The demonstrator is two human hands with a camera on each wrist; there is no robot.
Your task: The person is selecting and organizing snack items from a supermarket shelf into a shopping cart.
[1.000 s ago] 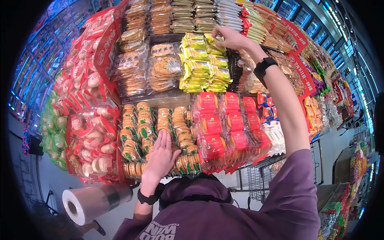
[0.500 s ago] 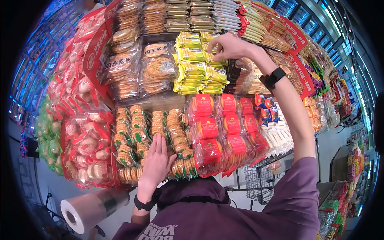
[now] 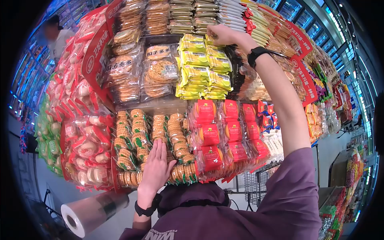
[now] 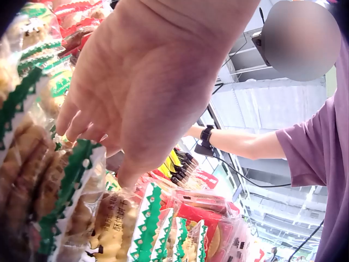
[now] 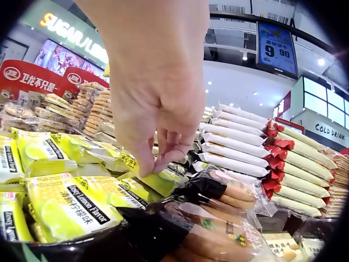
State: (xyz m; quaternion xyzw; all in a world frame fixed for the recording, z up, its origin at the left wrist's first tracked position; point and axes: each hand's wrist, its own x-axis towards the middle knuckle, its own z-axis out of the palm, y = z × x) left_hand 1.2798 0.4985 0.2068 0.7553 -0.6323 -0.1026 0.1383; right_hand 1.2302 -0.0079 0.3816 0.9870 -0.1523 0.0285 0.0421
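Resting on round golden biscuits (image 3: 159, 125) in clear, green-edged plastic: left hand (image 3: 156, 167), fingers straight, close together. Rightward: stacked flat yellow plastic lemon packets (image 3: 195, 59); at their far right end, right hand (image 3: 224, 35), thumb and fingertips pinching one glossy yellow packet (image 5: 162, 183).

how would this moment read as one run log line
right hand: pinches yellow lemon packet | left hand: rests on green-edged cookie packs

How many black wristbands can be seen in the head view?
2: one black wristband on the wrist of the left hand; another black wristband on that of the right hand, which pinches a yellow plastic packet. Any on the blurred background person cannot be made out.
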